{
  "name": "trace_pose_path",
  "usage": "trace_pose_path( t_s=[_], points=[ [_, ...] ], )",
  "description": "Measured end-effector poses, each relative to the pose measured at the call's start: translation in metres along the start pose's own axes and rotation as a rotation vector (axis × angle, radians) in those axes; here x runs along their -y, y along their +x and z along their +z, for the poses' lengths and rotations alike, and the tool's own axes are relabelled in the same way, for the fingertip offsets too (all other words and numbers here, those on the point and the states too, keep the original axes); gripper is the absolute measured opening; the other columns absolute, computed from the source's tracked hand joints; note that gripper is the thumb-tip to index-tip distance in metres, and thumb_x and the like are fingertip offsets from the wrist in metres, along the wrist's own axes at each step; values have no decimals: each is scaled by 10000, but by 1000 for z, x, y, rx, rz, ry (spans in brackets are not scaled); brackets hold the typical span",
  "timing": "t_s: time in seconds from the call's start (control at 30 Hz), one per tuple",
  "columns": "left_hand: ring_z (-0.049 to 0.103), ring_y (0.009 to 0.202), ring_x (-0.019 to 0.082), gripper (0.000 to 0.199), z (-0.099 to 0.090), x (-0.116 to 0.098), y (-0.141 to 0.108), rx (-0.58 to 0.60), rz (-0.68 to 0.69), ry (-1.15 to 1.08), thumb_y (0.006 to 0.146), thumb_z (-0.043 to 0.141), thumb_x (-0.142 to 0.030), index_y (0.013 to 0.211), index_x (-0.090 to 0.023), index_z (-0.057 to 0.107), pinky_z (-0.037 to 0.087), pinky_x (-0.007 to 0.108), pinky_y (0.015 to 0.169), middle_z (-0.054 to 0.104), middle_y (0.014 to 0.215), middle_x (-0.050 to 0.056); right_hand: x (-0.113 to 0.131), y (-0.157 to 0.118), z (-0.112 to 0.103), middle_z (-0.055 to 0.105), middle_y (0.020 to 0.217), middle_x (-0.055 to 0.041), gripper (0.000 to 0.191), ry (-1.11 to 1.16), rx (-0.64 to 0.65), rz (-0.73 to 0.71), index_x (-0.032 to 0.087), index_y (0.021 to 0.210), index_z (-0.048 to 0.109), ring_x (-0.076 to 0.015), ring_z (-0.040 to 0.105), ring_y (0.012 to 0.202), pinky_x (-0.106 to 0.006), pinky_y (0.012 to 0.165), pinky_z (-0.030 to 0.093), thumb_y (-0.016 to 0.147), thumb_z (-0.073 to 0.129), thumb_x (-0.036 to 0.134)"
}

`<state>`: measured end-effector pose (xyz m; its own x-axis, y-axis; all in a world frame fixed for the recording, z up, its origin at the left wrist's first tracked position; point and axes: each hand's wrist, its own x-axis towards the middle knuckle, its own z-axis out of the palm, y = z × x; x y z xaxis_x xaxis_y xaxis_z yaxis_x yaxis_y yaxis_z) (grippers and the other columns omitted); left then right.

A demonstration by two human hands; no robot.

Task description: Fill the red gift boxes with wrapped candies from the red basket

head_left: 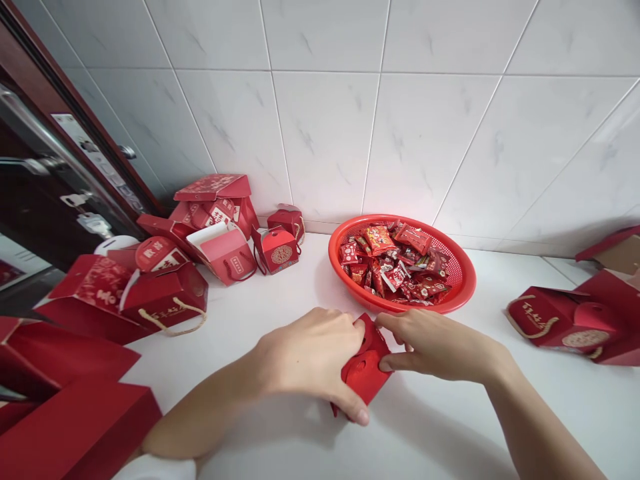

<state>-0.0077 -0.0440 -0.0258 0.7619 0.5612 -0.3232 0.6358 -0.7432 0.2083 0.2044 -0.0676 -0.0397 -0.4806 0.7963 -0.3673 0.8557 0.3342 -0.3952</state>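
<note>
A small red paper gift box stands on the white counter between my two hands. My left hand reaches over its left side, with the thumb along the near edge and the fingers at the far end. On the right, my right hand grips the box's side, thumb on a rounded flap and fingers at the far top edge. Rounded flaps with a hole show on the top. Just beyond the hands sits a red plastic basket with several wrapped candies in it.
Several red gift boxes with rope handles crowd the left, and larger red boxes lie nearest. More red boxes are at the right. A tiled wall closes the back; a door with keys stands at far left.
</note>
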Motion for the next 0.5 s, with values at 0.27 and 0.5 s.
trace_pose_path(
  t_s=[0.27,0.5],
  points=[
    [692,905,309,683,9,-16,-4,18,-100,-33,695,841,-576,1180,-135,649,502,350,760,688,1075,103,-14,-7,11,758,1130,-94,507,74,-138,-39,264,1383,610,-283,723,943,-353,736,553,923,716,449],
    [673,1083,311,827,13,14,5,-32,128,-196,701,844,-531,1416,-196,600,534,343,850,645,1247,111,-34,-16,58,479,1632,-154,697,293,-333,-169,275,1623,395,-345,529,1448,-537,1140,497,1008,590,538]
  ],
)
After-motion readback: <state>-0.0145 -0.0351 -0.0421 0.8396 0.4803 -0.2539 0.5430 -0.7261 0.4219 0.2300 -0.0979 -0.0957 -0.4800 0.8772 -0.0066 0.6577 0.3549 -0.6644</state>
